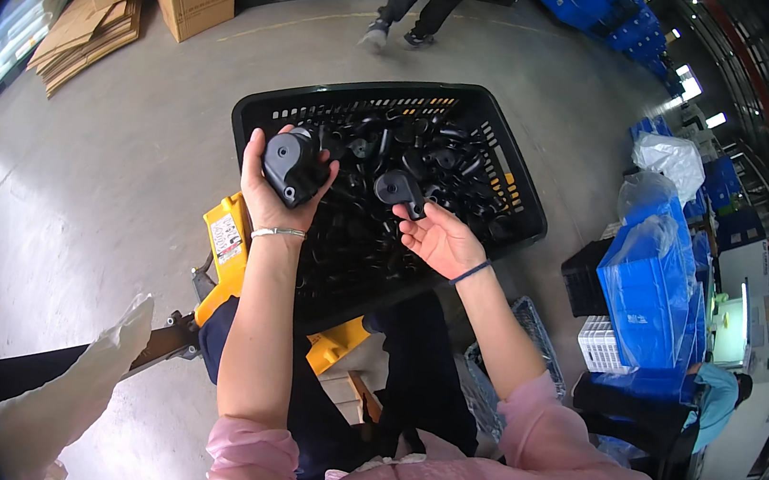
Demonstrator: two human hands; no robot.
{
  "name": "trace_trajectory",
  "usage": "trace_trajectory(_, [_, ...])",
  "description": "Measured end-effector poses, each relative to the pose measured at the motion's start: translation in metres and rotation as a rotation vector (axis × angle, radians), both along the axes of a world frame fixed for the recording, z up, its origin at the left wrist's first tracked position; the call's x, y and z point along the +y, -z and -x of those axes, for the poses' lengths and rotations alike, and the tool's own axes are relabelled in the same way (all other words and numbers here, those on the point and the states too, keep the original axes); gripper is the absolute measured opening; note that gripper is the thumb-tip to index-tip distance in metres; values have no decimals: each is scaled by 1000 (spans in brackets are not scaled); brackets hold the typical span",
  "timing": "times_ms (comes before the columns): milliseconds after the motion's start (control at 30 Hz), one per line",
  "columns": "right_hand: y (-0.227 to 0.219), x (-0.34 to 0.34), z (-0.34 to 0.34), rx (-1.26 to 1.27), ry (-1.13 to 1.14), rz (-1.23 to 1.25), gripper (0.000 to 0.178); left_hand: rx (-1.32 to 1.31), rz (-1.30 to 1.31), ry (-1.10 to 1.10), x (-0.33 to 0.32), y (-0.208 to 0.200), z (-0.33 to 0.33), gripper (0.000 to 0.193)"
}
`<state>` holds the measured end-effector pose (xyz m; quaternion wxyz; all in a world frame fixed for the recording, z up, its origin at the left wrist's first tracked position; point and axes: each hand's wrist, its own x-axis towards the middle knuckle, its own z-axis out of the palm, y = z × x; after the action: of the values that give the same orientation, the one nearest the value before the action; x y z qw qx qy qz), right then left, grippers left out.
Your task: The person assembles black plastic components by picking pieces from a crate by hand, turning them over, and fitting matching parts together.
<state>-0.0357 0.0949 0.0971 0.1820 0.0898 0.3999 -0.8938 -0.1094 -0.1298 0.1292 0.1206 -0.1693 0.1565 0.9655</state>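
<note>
Your left hand [262,198] cups a black rounded plastic housing [291,169], round hole mid-face, your right hand [447,240] pinches a black disc-headed plastic part [398,188] by its narrow end.

Black plastic parts [353,222] are carried in a loose heap by a slotted black crate [358,302]; what the crate is supported by is mostly hidden. Around it a grey floor [127,151] is seen. Beyond the crate to the left, a tall brown carton [198,1] and flattened cardboard [87,40] are set down; to its right, a white basket [602,344] is placed.
</note>
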Motion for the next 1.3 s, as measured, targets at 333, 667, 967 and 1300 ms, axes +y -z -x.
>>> trace_trajectory(333, [-20,-34,-10,229,208,-244,28,-31,197,44,19,17,-7,38])
trace_trajectory(667, [-55,-88,11,1256,348,-1700,34,117,-41,247,46,35,-16,57])
trace_trajectory(967, [-43,-73,11,941,364,-1153,27,25,-39,260,37,20,-14,64])
trace_trajectory(1300, [186,-29,73,635,-916,-2076,74,-85,-115,296,39,18,-15,61])
